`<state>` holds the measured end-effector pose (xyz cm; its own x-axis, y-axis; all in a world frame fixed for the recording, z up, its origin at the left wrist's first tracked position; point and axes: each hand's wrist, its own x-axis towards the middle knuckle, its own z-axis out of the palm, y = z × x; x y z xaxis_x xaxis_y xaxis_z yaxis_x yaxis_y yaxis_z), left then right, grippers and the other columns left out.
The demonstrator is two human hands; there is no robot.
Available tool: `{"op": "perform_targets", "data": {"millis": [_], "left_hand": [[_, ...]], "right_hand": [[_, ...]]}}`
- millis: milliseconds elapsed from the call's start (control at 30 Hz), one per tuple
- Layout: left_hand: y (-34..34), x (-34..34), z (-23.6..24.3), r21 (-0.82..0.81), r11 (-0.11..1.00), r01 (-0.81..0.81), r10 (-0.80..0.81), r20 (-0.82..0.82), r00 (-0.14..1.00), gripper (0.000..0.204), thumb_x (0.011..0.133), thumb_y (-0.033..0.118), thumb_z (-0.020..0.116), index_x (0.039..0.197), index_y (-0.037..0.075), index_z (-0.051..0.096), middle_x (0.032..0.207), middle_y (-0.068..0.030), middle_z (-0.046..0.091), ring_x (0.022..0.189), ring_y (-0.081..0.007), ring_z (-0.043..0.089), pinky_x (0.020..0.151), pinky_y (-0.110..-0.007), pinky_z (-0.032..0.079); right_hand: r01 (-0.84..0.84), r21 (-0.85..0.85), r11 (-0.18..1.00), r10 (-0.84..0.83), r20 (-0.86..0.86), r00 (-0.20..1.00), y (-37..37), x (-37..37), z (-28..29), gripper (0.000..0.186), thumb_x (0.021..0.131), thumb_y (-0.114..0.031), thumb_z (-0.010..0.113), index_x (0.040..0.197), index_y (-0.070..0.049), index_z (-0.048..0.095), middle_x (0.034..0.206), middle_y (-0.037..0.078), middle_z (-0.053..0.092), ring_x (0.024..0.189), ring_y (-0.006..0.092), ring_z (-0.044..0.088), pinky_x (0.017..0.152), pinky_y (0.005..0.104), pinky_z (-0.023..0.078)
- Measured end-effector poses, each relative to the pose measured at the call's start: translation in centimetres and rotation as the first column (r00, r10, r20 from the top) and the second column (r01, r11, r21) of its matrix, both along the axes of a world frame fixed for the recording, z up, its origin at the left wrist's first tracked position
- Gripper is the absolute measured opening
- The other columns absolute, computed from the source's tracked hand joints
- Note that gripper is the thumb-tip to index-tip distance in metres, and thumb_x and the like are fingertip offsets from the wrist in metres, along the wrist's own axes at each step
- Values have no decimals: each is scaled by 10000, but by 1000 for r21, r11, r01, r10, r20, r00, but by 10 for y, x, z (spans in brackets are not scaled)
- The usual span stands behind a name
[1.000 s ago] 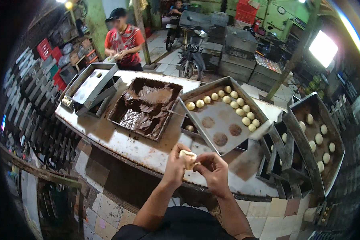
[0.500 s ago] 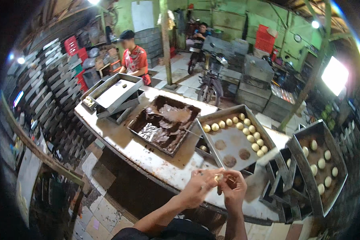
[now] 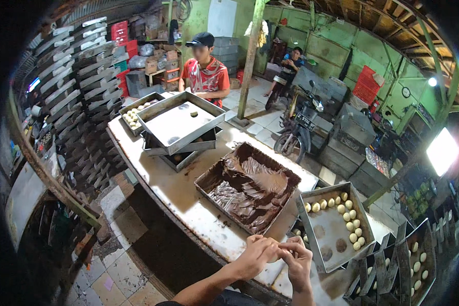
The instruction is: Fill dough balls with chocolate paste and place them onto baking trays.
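Observation:
My left hand (image 3: pixel 256 258) and my right hand (image 3: pixel 297 259) meet above the near edge of the table. Their fingers close together on a small pale piece of dough (image 3: pixel 274 259), mostly hidden behind them. Just beyond my hands is a dark-rimmed tray (image 3: pixel 207 187) filled with thick brown paste (image 3: pixel 264 178), ridged and smeared. To its right, a metal tray (image 3: pixel 331 232) carries round pale dough balls (image 3: pixel 348 217) along its far and right sides. Darker round marks show on its bare floor.
At the far left of the table (image 3: pixel 158 176) stand stacked metal trays (image 3: pixel 181 137); one holds dough balls. A person in red (image 3: pixel 209 76) stands behind them. More trays (image 3: pixel 418 255) rise at right. Beyond are a post (image 3: pixel 251 64), a motorcycle (image 3: pixel 297 122) and another person (image 3: pixel 292 62).
The view has swung, so the paste tray and far trays sit further right in the picture. My fingers have closed further over the dough, which shows less now.

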<state>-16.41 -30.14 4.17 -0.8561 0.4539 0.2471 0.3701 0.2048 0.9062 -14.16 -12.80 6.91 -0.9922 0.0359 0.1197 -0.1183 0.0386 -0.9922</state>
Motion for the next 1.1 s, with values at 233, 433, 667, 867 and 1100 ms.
{"op": "perform_targets", "data": {"millis": [233, 433, 667, 867, 1100], "left_hand": [[67, -42, 26, -85, 976, 199, -217, -422, 880, 204, 1043, 263, 551, 1101, 100, 659, 1115, -60, 649, 1170, -262, 512, 1117, -483, 248], [179, -26, 82, -60, 891, 450, -415, -510, 754, 233, 1007, 149, 543, 1221, 114, 627, 1227, -13, 704, 1312, -303, 516, 1166, -582, 126], [286, -10, 64, 639, 510, 576, -678, -114, 726, 1133, 891, 875, 402, 1677, 141, 47, 1730, -220, 59, 1593, -379, 119, 1254, -547, 106], [368, -12, 85, 994, 57, -90, -842, 97, 531, 946, 984, 788, 305, 1674, 173, 103, 1738, -176, 21, 1597, -380, 24, 1243, -676, 40], [390, 12, 72, 977, 135, -166, -804, 206, 558, 905, 998, 769, 316, 1655, 165, 170, 1726, -169, 82, 1584, -391, 89, 1233, -702, 74]], "right_hand": [[242, -572, 784, -218, 112, 969, 35, 3, 8, 579, 831, 110, 625, 1378, -1, 474, 1186, 67, 500, 1007, 138, 543, 927, 267, 486], [223, -815, 535, -378, 5, 926, 84, 69, 4, 639, 1004, -286, 710, 1495, 18, 435, 1370, 104, 601, 1210, 162, 606, 1032, 312, 495], [406, 8, 914, -396, -209, 894, 280, 169, 121, 487, 991, -206, 712, 1354, 93, 582, 1180, 224, 721, 1071, 295, 731, 945, 382, 589], [747, 659, 83, -376, -674, 637, 534, 114, 182, 399, 956, 35, 556, 1349, -19, 600, 1328, 197, 643, 1128, 270, 669, 949, 377, 520], [301, 946, -121, -339, -325, 883, 695, 81, 124, 407, 912, -40, 639, 1312, 28, 612, 1442, 257, 550, 1355, 415, 518, 1155, 481, 404]]}}
